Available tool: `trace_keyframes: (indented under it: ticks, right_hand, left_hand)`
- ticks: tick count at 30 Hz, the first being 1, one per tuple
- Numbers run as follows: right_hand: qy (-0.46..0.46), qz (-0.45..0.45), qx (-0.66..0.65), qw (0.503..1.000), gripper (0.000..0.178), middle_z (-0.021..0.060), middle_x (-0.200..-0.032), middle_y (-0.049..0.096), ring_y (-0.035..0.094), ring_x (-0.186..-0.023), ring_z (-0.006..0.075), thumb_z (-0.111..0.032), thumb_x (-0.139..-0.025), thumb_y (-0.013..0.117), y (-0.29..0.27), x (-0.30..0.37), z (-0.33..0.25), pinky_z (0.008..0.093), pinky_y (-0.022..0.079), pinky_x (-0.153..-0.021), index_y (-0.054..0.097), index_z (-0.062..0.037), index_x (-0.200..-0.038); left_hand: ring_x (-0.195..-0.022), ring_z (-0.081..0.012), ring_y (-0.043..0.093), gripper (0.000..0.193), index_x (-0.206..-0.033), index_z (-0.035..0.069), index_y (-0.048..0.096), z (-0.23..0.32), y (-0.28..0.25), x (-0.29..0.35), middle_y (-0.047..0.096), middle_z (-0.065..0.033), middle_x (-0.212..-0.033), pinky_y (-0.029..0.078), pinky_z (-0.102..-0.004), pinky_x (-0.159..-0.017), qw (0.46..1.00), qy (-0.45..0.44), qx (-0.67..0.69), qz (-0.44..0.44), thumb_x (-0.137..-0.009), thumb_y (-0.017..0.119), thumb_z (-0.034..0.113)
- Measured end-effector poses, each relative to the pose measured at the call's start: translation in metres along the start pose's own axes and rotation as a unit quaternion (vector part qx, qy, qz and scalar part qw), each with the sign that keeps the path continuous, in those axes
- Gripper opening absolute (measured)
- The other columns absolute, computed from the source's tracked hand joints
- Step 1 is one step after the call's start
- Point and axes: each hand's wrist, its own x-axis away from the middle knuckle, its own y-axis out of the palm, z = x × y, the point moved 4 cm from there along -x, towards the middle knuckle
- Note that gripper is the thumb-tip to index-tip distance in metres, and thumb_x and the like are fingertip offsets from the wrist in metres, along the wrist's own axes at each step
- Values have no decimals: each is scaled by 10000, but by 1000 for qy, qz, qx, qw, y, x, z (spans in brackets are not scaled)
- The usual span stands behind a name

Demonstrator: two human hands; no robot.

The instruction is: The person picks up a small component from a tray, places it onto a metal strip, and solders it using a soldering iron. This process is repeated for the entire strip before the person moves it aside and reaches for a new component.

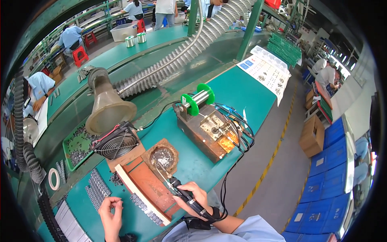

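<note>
My right hand [196, 198] is wrapped round the black handle of a soldering iron [175, 183]. The iron's thin metal shaft reaches over a brown dish [166, 146] holding silvery residue. My left hand [110, 216] is closed in a pinch near the bench's front; what its fingertips hold, if anything, is too small to make out. Just beyond it lie rows of small metal parts [96, 188]. To its right, a pale strip [128, 184] carries a line of similar parts along the edge of a reddish-brown tray [150, 186].
A small fan [117, 146] stands beyond the tray, beside a funnel-shaped fume hood [109, 111]. A solder feeder [201, 135] bears a green-flanged spool [198, 99]; its black cables hang at the bench's right edge. A green bin [76, 151] of small parts sits left. Other people work farther away.
</note>
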Motion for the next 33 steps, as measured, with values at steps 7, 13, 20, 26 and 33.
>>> trace_keyframes:
  ticks: [7, 13, 20, 26, 33]
  right_hand:
    - [-17, -8, 18, 1000, 380, 88, -705, 553, 521, -586, 157, -7, -640, 716, 3, 1, 0, 248, 395, -519, 508, -23, -957]
    - [-31, -9, 18, 999, 384, 78, -681, 532, 507, -572, 149, -3, -640, 713, 3, -2, -3, 241, 383, -508, 504, -22, -961]
    - [-10, -6, 22, 1000, 374, 82, -683, 547, 515, -581, 171, -14, -636, 719, 4, 2, -6, 256, 404, -526, 516, -24, -950]
    - [11, -3, 23, 1000, 363, 82, -690, 555, 523, -588, 178, -22, -637, 722, 2, 3, -5, 263, 415, -536, 524, -28, -942]
    - [21, -8, 3, 1000, 363, 78, -690, 554, 524, -587, 173, -22, -641, 719, 4, 4, 0, 256, 412, -525, 520, -32, -944]
  left_hand:
    - [-618, -76, 504, 35, -809, -26, 527, 2, -1, 4, 536, -33, -705, 410, -190, -566, 1000, 24, -5, -4, -778, 536, -13]
    - [-627, -80, 505, 44, -810, -32, 531, 8, -1, 5, 538, -36, -706, 411, -194, -574, 1000, 27, 2, -4, -767, 538, -21]
    - [-634, -94, 513, 48, -789, -43, 545, 14, -3, 8, 549, -52, -711, 411, -207, -581, 1000, 29, -7, 1, -747, 546, -21]
    - [-629, -104, 518, 45, -769, -47, 556, 19, -2, 7, 552, -60, -707, 412, -214, -582, 999, 37, -13, 3, -735, 550, -19]
    - [-619, -116, 528, 51, -769, -46, 559, 22, -3, 6, 552, -70, -705, 417, -220, -577, 999, 47, -13, 13, -722, 558, -25]
